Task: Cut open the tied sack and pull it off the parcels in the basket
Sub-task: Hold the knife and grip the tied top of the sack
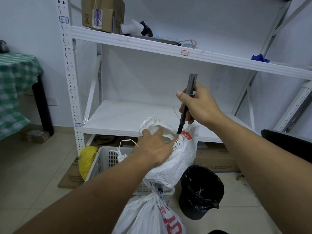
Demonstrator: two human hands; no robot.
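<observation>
A white woven sack (179, 159) stands in a grey plastic basket (101, 164) on the floor. Its top edge is frayed and shows a red label. My left hand (152, 149) grips the sack's bunched top. My right hand (197, 105) holds a dark utility knife (186, 105) point down, with its tip touching the sack's top edge by the red label. Whatever the sack holds is hidden. A second tied white sack (152, 215) with red print lies in front of the basket, close to me.
A white metal shelf rack (165, 49) stands right behind the basket, its low shelf (128, 119) bare. A black-lined bin (200, 191) is right of the basket, a yellow bag (87, 159) left of it. Flat cardboard lies on the floor; a green-checked table (16, 92) is far left.
</observation>
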